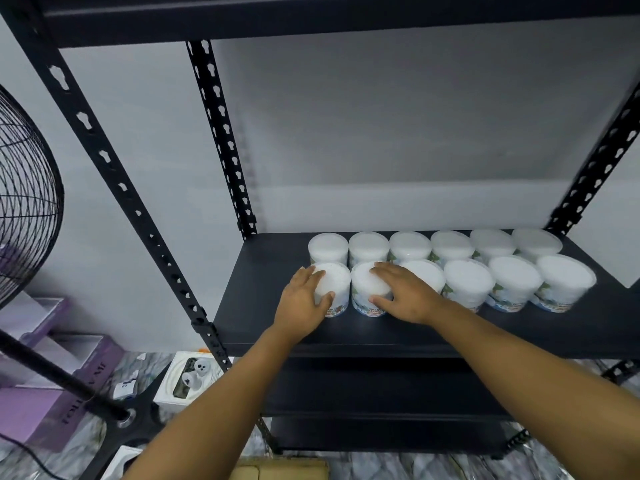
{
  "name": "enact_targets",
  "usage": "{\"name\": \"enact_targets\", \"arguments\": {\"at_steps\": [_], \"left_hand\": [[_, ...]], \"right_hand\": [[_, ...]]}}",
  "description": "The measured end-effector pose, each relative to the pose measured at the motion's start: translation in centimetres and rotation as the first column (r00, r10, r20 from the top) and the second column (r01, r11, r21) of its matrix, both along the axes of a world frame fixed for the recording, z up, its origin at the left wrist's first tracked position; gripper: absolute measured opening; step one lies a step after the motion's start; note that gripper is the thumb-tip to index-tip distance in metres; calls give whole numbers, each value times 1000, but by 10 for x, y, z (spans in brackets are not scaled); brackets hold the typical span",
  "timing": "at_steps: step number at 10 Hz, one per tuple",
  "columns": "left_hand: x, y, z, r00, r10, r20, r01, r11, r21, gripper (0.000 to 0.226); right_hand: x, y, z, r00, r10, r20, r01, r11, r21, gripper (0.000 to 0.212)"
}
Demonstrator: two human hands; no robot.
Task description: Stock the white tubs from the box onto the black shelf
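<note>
Cardboard of a box (280, 471) shows at the near bottom edge, on the patterned floor under the forearms. Farther in, the black shelf (277, 327) carries twelve white tubs in two rows of six, all upright and packed side by side toward its right part. At the left end of the near row, the left hand (304, 299) grips the leftmost near tub (334, 284), fingers curled over its lid and thumb against its near wall. Just beside it, the right hand (403, 292) holds the second near tub (367, 289) the same way, fingers spread over the lid, thumb on the front. Behind them the far row (433, 245) stands untouched. Far left, a fan (24, 202) stands over purple boxes (38, 403).
</note>
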State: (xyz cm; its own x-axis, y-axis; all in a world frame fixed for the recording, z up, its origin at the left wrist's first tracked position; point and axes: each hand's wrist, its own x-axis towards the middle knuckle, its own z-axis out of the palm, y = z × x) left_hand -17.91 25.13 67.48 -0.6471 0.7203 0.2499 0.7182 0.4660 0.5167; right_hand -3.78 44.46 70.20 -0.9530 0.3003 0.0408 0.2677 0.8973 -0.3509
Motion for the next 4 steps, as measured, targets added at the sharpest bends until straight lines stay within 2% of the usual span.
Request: {"name": "enact_targets", "arguments": {"at_steps": [2,4], "left_hand": [[5,7,8,995,21,-102,-38,985,-167,62],[25,21,21,992,17,-128,-44,977,-210,61]], "right_hand": [[4,-6,1,998,-56,-1,56,997,59,67],[22,5,7,995,-94,-45,96,994,60,64]]}}
